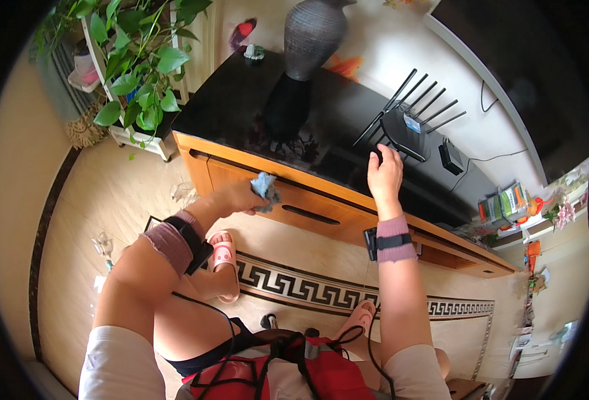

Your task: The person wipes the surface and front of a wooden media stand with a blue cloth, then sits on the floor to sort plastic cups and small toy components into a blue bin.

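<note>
A crumpled blue-grey cloth (264, 186) is gripped in my left hand (244, 199), in front of the wooden drawer front (307, 207) of a low TV cabinet. My right hand (387, 177) reaches over the cabinet's glossy black top (234, 107), thumb apart from slightly bent fingers. I see nothing held in it; whether the fingertips touch the surface I cannot tell. Just beyond them sits a black router (407, 131) with several upright antennas. Left of it on the top stands a tall ribbed grey vase (314, 40), mirrored in the gloss.
A small black box (450, 156) with a cable sits right of the router, below a wall-mounted television (529, 65). Green and orange packets (504, 205) lie farther right. A leafy potted plant (147, 75) fills a white stand at left. Patterned tile (299, 285) borders the floor.
</note>
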Demonstrator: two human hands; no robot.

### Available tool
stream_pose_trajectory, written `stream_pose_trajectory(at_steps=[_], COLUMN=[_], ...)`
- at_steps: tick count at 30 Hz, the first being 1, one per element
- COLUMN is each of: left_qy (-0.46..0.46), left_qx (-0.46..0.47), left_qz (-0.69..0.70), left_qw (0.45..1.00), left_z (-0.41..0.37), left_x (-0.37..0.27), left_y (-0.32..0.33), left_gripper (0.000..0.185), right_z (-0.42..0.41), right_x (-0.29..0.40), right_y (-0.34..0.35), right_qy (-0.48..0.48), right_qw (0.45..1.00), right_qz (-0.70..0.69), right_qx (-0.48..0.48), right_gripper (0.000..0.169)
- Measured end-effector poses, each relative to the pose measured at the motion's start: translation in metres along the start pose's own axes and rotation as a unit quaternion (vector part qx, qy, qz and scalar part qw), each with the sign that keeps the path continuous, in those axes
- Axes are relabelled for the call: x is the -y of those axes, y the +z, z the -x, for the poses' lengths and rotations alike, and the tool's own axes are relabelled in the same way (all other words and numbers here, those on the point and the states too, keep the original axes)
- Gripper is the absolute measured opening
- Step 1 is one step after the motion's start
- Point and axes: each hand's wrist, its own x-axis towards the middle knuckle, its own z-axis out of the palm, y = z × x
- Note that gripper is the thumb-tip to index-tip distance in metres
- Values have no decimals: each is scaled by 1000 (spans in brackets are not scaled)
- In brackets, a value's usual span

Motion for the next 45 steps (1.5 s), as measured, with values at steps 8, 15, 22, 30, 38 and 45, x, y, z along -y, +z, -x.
stream_pose_trajectory(at_steps=[8, 15, 22, 30, 38, 45], left_qy=[-12, -113, -117, -28, 136, 229], left_qx=[91, 117, 22, -242, -585, -587], left_qz=[192, 348, 641, 593, 505, 258], left_qw=[977, 923, 759, 767, 620, 732], left_z=[-1, -33, -81, -78, -29, -29], left_x=[-13, -43, -32, 41, 83, 102], left_y=[43, 106, 154, 12, -121, -144], left_gripper=[43, 32, 24, 18, 21, 48], right_z=[14, 17, 15, 17, 18, 17], right_x=[-22, -24, -18, -31, -24, -13], right_y=[14, 9, 5, 5, 7, 10], right_qy=[71, 101, 72, 85, 83, 76], right_qw=[983, 985, 993, 988, 990, 993], right_qz=[144, 122, 95, 122, 110, 88], right_qx=[89, 63, 25, 40, 33, 25], right_gripper=[39, 35, 30, 34, 32, 31])
